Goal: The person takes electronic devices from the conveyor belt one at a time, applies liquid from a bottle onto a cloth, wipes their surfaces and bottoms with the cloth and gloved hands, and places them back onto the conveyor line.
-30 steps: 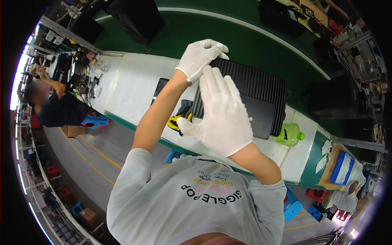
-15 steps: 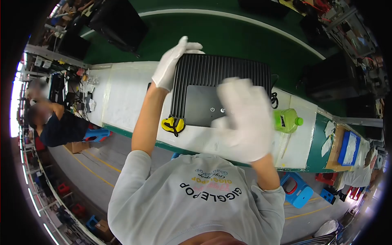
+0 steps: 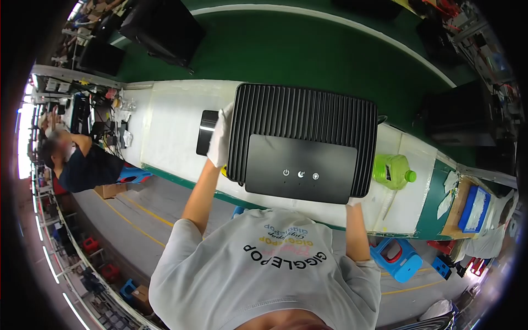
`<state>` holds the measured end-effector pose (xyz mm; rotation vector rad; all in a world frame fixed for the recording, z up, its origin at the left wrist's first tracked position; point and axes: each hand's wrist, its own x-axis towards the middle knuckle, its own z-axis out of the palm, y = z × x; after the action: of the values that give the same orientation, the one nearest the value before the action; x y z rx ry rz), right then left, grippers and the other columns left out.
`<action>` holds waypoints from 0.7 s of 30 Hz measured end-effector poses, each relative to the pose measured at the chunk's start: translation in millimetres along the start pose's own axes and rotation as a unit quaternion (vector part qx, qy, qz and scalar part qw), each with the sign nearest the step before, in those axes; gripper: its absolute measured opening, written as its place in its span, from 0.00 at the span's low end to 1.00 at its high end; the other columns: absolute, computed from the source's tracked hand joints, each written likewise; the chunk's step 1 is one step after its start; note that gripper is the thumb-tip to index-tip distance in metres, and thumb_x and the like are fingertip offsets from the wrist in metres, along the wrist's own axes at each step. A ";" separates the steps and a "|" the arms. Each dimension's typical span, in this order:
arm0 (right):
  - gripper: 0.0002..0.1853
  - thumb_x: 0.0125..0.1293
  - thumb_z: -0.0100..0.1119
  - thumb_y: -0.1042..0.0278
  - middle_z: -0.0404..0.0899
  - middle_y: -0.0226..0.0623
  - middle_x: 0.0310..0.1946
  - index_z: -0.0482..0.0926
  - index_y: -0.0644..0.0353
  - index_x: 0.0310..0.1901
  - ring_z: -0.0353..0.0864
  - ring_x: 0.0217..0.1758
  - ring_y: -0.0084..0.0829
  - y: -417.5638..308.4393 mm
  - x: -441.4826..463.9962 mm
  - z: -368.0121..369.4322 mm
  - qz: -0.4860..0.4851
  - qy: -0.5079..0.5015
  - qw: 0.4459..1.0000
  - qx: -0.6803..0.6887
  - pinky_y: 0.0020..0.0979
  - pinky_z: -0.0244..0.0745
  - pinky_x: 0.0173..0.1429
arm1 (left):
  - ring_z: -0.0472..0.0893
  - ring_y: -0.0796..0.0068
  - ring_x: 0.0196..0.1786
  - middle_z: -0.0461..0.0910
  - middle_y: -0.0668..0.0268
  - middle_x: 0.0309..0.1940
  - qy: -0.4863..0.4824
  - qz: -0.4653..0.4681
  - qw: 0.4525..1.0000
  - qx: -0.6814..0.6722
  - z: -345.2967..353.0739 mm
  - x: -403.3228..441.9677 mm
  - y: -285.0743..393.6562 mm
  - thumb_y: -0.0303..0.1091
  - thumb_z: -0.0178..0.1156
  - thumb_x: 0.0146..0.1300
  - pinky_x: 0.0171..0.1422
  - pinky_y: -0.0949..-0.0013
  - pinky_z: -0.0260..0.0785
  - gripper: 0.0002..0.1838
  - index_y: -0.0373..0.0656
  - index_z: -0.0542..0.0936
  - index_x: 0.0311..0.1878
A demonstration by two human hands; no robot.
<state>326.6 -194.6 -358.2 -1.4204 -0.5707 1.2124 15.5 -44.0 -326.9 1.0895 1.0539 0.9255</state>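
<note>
A black ribbed device [image 3: 302,110] with a smooth panel and three white symbols is held over the white bench top, slightly tilted. My left hand [image 3: 220,137], in a white glove, grips its left edge, with the fingers partly hidden. At the lower right corner my right hand [image 3: 355,202] holds it from beneath; only a bit of glove shows. Beside my left hand lies a small black object [image 3: 207,132]. A sliver of a yellow item [image 3: 224,171] peeks out under the device's lower left corner.
A green bottle [image 3: 391,171] lies on the white bench [image 3: 173,121], right of the device. Farther right is a blue tray [image 3: 474,209]. A blue stool [image 3: 400,259] stands below the bench. At the left, a person in dark clothing [image 3: 91,168] sits by cables and parts.
The device is now raised and looks larger. My right hand has moved from above its panel to beneath its lower right corner. My left hand has come down along its left edge.
</note>
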 end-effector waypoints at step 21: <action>0.25 0.73 0.44 0.60 0.67 0.39 0.64 0.60 0.62 0.68 0.68 0.65 0.32 75.2 62.9 -20.4 -0.138 -0.113 0.984 -0.019 0.33 0.67 0.67 | 0.67 0.64 0.65 0.67 0.53 0.62 -0.082 0.202 0.946 0.238 85.1 17.6 172.4 0.29 0.63 0.47 0.71 0.66 0.58 0.42 0.37 0.61 0.69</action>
<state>345.6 -167.9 -452.9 -1.1956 -0.9214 1.1497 89.7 -8.8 -152.2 1.8055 0.9547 0.8984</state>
